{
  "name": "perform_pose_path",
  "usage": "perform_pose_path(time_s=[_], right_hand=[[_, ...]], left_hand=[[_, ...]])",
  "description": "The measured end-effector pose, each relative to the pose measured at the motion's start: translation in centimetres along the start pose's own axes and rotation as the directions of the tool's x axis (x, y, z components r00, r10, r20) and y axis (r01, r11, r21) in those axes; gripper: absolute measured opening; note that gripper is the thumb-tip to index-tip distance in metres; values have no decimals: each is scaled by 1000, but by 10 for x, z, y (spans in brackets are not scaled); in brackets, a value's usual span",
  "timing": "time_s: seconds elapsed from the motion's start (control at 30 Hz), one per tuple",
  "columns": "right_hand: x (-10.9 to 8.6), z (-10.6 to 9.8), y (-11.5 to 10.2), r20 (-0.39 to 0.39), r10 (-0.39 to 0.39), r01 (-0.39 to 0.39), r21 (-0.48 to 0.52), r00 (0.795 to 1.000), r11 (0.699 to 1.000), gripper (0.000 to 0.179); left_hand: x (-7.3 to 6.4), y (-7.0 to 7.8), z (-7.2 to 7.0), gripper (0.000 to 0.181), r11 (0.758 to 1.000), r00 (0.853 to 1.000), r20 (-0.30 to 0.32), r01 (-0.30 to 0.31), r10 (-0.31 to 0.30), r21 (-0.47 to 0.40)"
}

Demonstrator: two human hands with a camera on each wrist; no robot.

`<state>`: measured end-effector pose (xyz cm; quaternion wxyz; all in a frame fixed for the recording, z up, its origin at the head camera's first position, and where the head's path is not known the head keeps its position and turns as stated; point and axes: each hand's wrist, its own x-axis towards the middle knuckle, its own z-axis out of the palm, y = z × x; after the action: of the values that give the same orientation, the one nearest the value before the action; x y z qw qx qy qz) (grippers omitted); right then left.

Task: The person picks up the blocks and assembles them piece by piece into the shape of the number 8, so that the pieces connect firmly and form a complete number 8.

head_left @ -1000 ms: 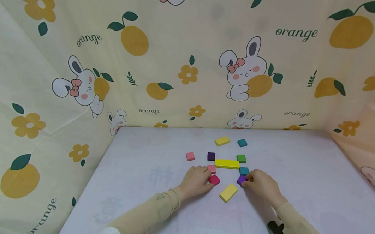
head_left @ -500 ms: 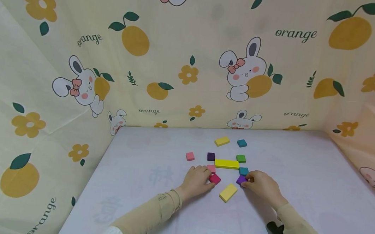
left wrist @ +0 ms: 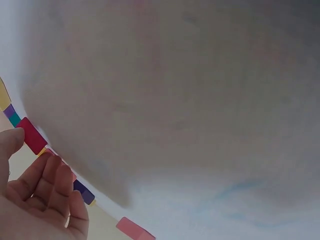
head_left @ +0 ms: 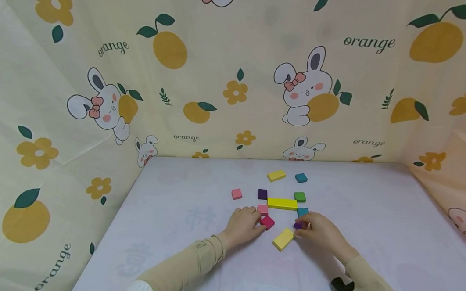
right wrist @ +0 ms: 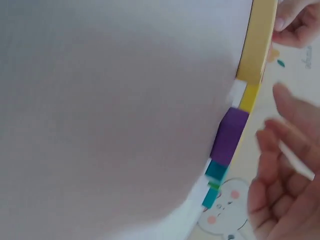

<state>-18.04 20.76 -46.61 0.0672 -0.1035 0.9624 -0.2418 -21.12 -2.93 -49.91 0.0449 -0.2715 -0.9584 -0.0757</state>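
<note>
My left hand rests at the near left of the block layout, thumb and index finger pinching a red block that sits turned at an angle. Its other fingertips lie by a pink block; the left wrist view shows the thumb at the red block's edge. Over a purple block hovers my right hand, partly hiding it in the head view. In the right wrist view a gap shows between its loosely bent fingers and that block. A long yellow block lies between the two sides.
A dark purple block, a green block and a teal block adjoin the layout. Loose around it are a pale yellow block, another yellow block, a teal block and a pink block.
My right hand has let go of the purple block and shifted slightly left over it. The left hand stays at the red block, which has barely moved.
</note>
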Motion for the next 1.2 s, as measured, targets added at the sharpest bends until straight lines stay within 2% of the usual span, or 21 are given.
perform_pose_path(time_s=[0.07, 0.17, 0.33, 0.43, 0.7, 0.9, 1.2], right_hand=[[-1, 3, -3, 23, -103, 103, -18, 994, 994, 31], [-2, 7, -8, 56, -222, 225, -48, 973, 973, 34], [0, 11, -12, 73, -297, 302, -86, 952, 949, 31], [2, 14, -12, 56, -276, 281, -112, 960, 953, 30], [6, 19, -18, -17, -144, 139, -160, 989, 977, 31], [9, 18, -19, -41, -88, 80, -167, 995, 983, 32], [13, 20, -20, -44, -55, 47, -158, 998, 986, 32]], left_hand=[[0, 0, 0, 26, 1000, 1000, 8, 3, -2, -4], [0, -1, 1, 26, 1000, 1000, 17, 4, -4, -8], [1, -1, 0, 25, 1000, 1000, 26, 2, -1, -19], [1, -1, 1, 24, 1000, 999, 37, 3, -2, -27], [1, -2, 0, 23, 1000, 999, 43, -3, 4, -21], [0, -1, -3, 23, 1000, 999, 39, -10, 10, -10], [-1, -3, -2, 23, 1000, 999, 21, -29, 29, 9]])
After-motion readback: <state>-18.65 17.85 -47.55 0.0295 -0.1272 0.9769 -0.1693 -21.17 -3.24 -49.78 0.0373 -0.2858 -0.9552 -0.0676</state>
